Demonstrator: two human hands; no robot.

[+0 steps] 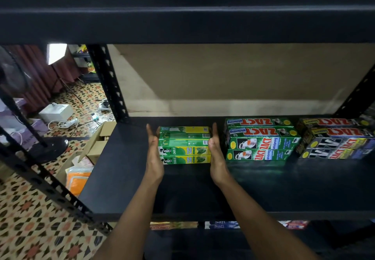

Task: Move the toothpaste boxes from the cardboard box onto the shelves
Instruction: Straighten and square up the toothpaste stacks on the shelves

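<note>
A stack of green and yellow Darlie toothpaste boxes [185, 145] lies on the black shelf [125, 178]. My left hand [153, 156] presses flat against the stack's left end, fingers straight. My right hand [216, 154] presses flat against its right end the same way. To the right stand a stack of green Zact Whitening boxes [261, 140] and a stack of dark Zact boxes [334, 140]. An open cardboard box [97, 144] sits on the floor to the left, below the shelf.
The shelf above [182, 16] overhangs close overhead. Black slotted uprights [109, 83] frame the bay. More toothpaste boxes [221, 224] show on the lower shelf. A fan base [50, 148], cables and a white box [55, 112] lie on the patterned floor at left.
</note>
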